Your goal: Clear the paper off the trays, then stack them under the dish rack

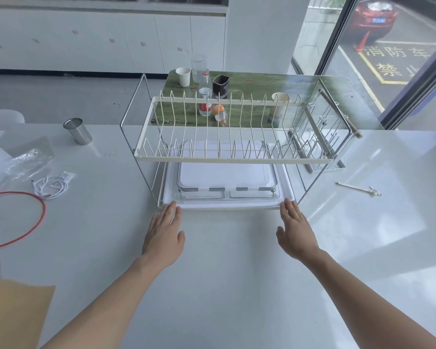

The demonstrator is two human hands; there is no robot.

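Trays (227, 172) are stacked under the dish rack (233, 129); the white one's near rim is touched by both flat, wide grips, left hand (164, 233), right hand (297, 235); a final push seems needed

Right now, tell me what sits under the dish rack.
Under the dish rack lies a white tray with a clear tray on it. Both hands touch its front edge. The rack's wires hide the trays' far ends.

White trays (227, 204) under cream dish rack (233, 159)
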